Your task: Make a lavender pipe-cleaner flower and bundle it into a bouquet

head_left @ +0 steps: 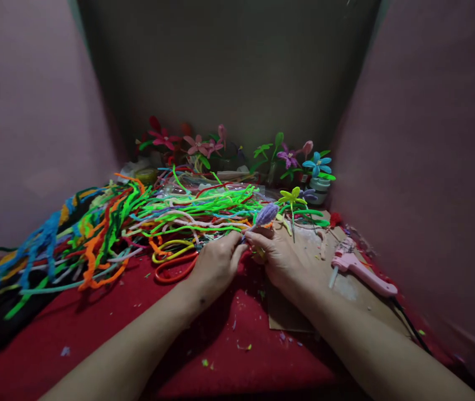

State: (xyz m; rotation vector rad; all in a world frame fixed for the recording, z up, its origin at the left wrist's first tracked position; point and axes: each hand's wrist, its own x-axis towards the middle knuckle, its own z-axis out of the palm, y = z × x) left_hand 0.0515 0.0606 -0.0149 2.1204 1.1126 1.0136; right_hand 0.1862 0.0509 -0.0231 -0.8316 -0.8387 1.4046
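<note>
A purple pipe-cleaner flower bud (267, 214) rises between my two hands, tilted to the upper right. My left hand (218, 256) pinches at the lower end of its stem. Beside it, my right hand (277, 253) is closed round the stem just under the bud, with the thumb and forefinger nearly meeting the left fingertips. Part of the stem is hidden by my fingers. Close behind the right hand stands a yellow-green pipe-cleaner flower (292, 197) on a thin stem.
A heap of coloured pipe cleaners (204, 206) spreads across the back and left of the red cloth (220, 345). At right, a pink glue gun (365, 273) lies on cardboard (289, 314). Finished flowers (197, 145) line the back, one blue flower (317, 164) above a jar (318, 189).
</note>
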